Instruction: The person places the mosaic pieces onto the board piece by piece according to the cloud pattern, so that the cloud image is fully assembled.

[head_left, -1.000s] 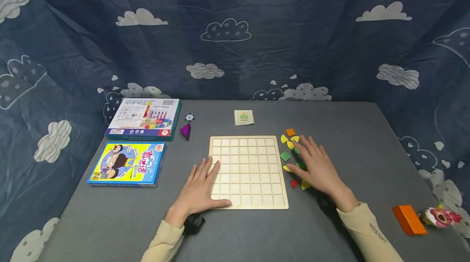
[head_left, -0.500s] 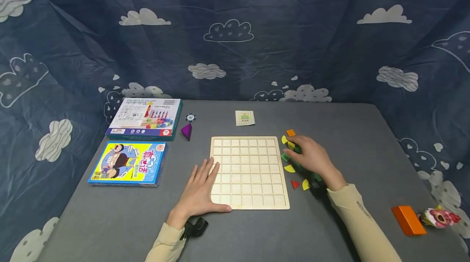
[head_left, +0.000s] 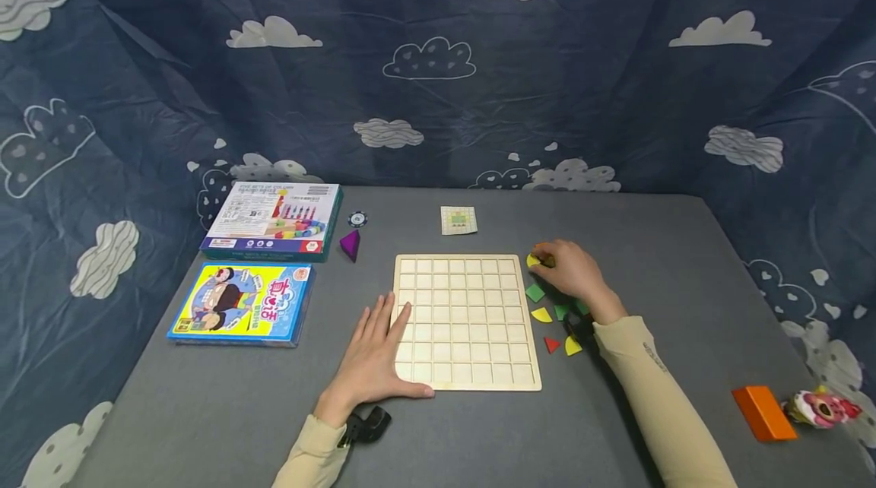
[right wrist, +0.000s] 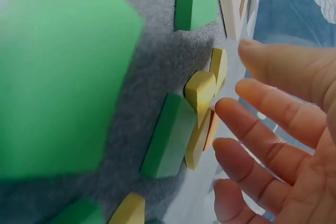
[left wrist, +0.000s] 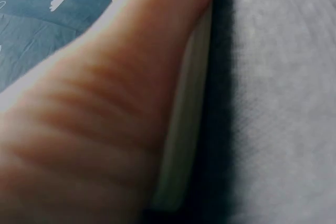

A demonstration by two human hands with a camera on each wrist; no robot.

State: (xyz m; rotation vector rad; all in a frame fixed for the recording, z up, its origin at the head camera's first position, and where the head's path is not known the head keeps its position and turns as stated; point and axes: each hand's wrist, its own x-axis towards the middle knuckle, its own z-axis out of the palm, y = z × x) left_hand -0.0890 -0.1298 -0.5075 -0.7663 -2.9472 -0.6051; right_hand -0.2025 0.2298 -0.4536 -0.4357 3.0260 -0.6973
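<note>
A square wooden grid board (head_left: 465, 321) lies flat on the grey table. My left hand (head_left: 369, 359) rests with spread fingers on its left edge, the thumb along its front corner; in the left wrist view the palm hides most of the board. To the board's right my right hand (head_left: 575, 275) hovers over the far end of a group of flat coloured pieces, fingers slightly bent and thumb apart. In the right wrist view nothing sits between those fingers. Yellow pieces (right wrist: 199, 90), an orange piece (right wrist: 211, 130) and a green block (right wrist: 168, 135) are close to the fingertips.
Nearer me are a red triangle (head_left: 551, 345) and a yellow piece (head_left: 572, 346). A patterned card (head_left: 458, 220) lies behind the board. Two boxes (head_left: 274, 222), a chip (head_left: 357, 219) and a purple piece (head_left: 350, 245) stand left. An orange block (head_left: 763, 413) and figurine (head_left: 823, 407) lie right.
My right hand has moved away from me along the coloured pieces to the far ones, its fingers drawing in from a wide spread. The left hand stays on the board.
</note>
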